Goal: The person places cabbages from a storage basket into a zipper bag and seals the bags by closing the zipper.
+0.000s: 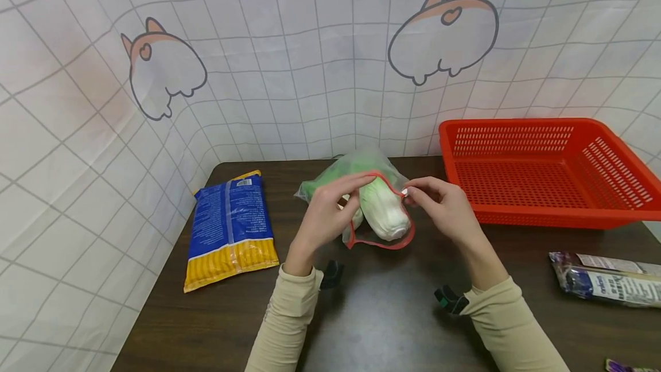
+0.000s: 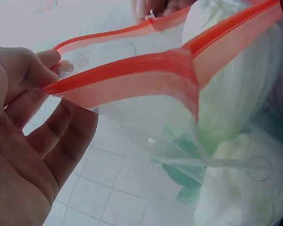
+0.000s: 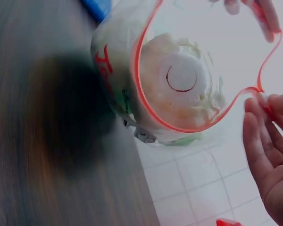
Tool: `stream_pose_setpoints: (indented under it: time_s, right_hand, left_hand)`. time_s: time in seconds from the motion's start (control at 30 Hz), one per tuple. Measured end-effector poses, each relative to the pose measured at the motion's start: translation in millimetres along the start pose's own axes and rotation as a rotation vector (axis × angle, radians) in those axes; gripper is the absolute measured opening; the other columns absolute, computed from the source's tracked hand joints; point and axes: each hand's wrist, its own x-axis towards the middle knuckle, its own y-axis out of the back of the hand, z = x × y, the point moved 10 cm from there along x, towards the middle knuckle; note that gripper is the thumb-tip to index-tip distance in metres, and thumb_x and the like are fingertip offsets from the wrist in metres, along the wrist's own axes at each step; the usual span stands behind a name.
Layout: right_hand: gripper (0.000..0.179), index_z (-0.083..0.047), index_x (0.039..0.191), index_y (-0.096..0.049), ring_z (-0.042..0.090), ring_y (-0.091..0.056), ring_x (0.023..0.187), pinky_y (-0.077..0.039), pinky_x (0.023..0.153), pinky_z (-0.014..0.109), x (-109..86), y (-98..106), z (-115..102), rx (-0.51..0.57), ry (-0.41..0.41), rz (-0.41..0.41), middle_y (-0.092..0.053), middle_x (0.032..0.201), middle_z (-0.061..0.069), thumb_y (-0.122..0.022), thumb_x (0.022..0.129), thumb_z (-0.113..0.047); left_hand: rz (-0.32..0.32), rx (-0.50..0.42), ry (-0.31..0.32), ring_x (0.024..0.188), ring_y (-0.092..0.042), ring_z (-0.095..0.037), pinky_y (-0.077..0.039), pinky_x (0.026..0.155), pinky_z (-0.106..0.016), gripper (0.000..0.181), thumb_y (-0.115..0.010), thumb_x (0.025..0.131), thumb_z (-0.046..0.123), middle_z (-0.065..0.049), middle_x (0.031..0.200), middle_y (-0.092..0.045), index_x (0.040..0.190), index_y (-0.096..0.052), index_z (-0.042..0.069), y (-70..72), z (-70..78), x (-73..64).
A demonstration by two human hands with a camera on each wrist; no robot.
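A clear zip bag (image 1: pixel 374 159) with a red-trimmed mouth lies at the back middle of the table. Inside it is a napa cabbage (image 1: pixel 384 211), its white base toward the bag's mouth. A second pale cabbage (image 2: pixel 247 181) shows through the plastic in the left wrist view. My left hand (image 1: pixel 330 211) pinches the red edge on the left, between thumb and fingers. On the other side, my right hand (image 1: pixel 446 208) pinches the red edge near a small white slider (image 1: pixel 405 192). Between the hands the mouth gapes, as the right wrist view also shows.
A blue and yellow packet (image 1: pixel 229 228) lies on the left of the dark table (image 1: pixel 372 314). At the back right stands a red plastic basket (image 1: pixel 542 216). Dark wrapped packages (image 1: pixel 609 283) lie below it, with a purple and green packet (image 1: pixel 622 366) at the front right edge.
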Motion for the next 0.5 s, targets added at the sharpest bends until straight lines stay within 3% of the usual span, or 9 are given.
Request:
stream_pose_setpoints:
  time_s: [0.17, 0.27, 0.4, 0.5]
  right_hand:
    - [0.025, 0.008, 0.11, -0.068, 0.018, -0.071, 0.081, -0.055, 0.08, 0.026, 0.5, 11, -2, 0.326, -0.032, 0.105, -0.072, 0.092, 0.008, -0.068, 0.092, -0.01]
    - [0.026, 0.009, 0.11, -0.069, 0.017, -0.072, 0.081, -0.055, 0.08, 0.029, -0.3, 17, -6, 0.456, -0.028, 0.187, -0.073, 0.092, 0.008, -0.07, 0.091, -0.007]
    - [0.027, 0.01, 0.11, -0.069, 0.018, -0.073, 0.08, -0.055, 0.079, 0.031, -1.9, 20, -8, 0.54, -0.029, 0.283, -0.074, 0.09, 0.009, -0.071, 0.089, -0.007]
    - [0.028, 0.01, 0.109, -0.07, 0.019, -0.073, 0.079, -0.055, 0.079, 0.031, -3.0, 24, -9, 0.556, -0.033, 0.356, -0.074, 0.089, 0.01, -0.073, 0.087, -0.007]
  left_hand:
    - [0.042, -0.016, 0.023, 0.084, -0.06, -0.014, -0.054, 0.064, -0.025, 0.037, -0.05, 0.095, -0.002, 0.001, 0.13, -0.063, 0.125, -0.069, 0.01, 13.8, -5.4, -0.8]
    - [0.023, -0.055, 0.01, 0.092, -0.063, -0.017, -0.055, 0.066, -0.028, 0.031, -0.055, 0.096, 0.0, 0.002, 0.133, -0.061, 0.121, -0.071, 0.008, 20.7, -6.9, -2.0]
    - [-0.09, -0.133, 0.037, 0.095, -0.061, -0.018, -0.055, 0.073, -0.03, 0.029, -0.067, 0.091, 0.005, 0.003, 0.142, -0.052, 0.12, -0.066, 0.005, 20.2, -9.1, -6.1]
    - [-0.238, -0.171, 0.109, 0.105, -0.056, -0.021, -0.054, 0.082, -0.034, 0.059, -0.079, 0.083, 0.011, 0.002, 0.151, -0.038, 0.133, -0.047, 0.006, 9.9, -10.9, -14.0]
